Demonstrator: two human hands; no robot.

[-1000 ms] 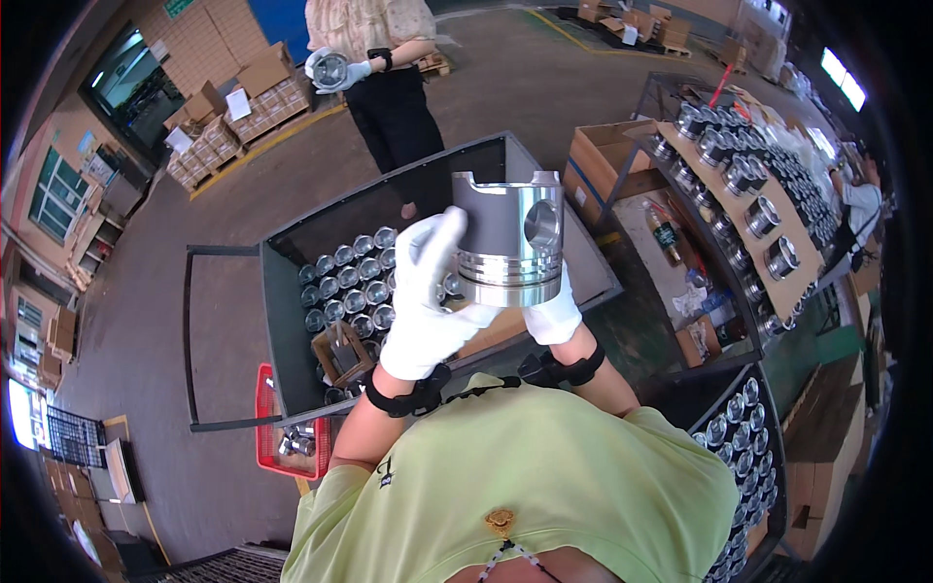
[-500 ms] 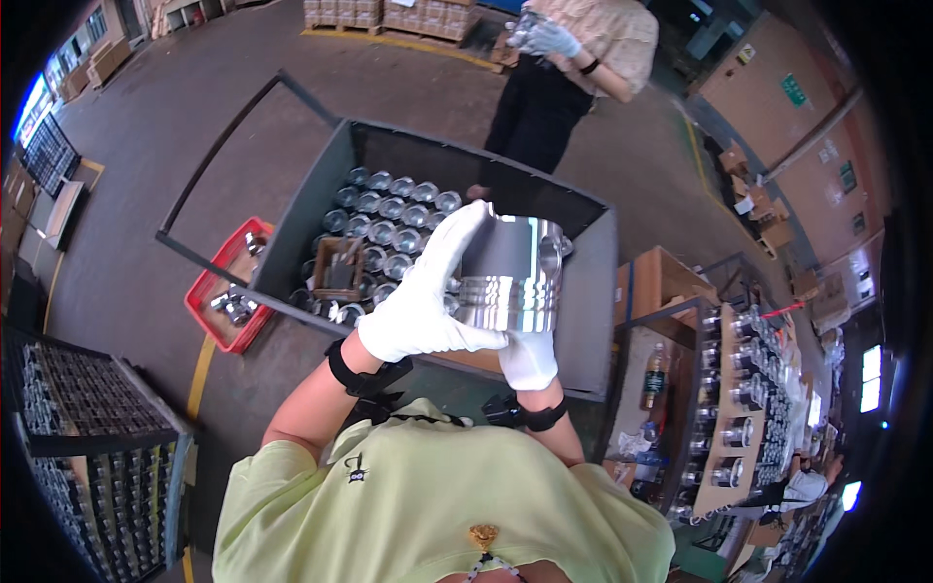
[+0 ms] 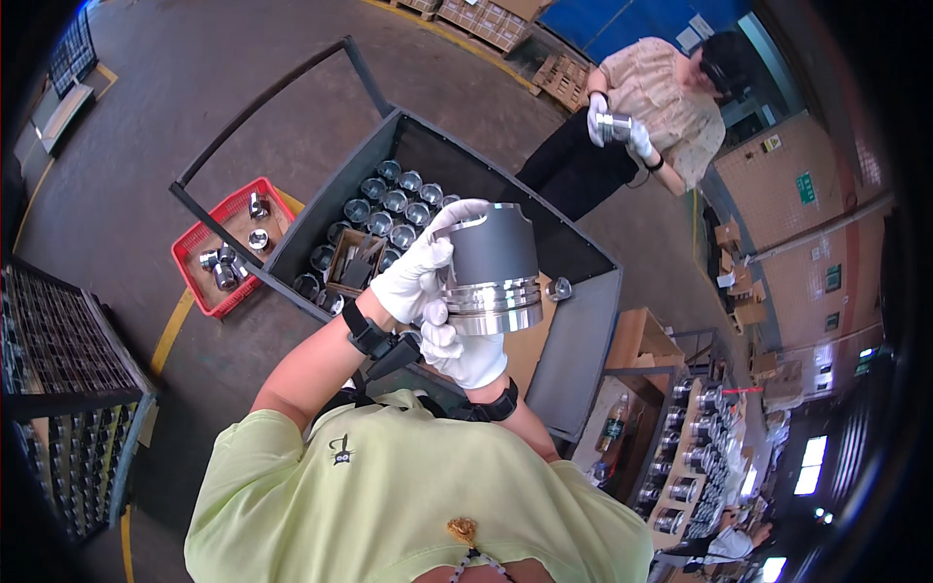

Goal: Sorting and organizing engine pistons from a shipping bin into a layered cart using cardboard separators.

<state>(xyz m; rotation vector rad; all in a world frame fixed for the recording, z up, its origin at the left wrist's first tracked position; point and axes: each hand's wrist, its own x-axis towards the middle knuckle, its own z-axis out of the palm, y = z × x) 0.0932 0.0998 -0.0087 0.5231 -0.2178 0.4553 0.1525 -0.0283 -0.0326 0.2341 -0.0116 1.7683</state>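
Observation:
Upright in front of me is a large metal piston (image 3: 494,255) with a dark grey skirt above shiny ring grooves. My left hand (image 3: 416,272), in a white glove, is closed on its left side, fingers reaching to the skirt's upper edge. My right hand (image 3: 468,358), also gloved in white, is closed on the piston from below, with curled fingers at its lower left. Beyond them a grey metal cart (image 3: 589,325) bears rows of silver pistons (image 3: 397,201). A small cardboard box (image 3: 356,262) with dark flat pieces sits among those pistons.
Left of the cart lies a red crate (image 3: 202,288) with several pistons. A person (image 3: 641,107) in white gloves holds another piston (image 3: 614,126) beyond the cart. A rack (image 3: 83,389) of metal parts stands at left; a shelf (image 3: 692,457) of pistons stands at right.
The piston has moved slightly left in the picture, and my right hand's curled fingers now show at its lower left. The view has turned, bringing more of the other person into sight.

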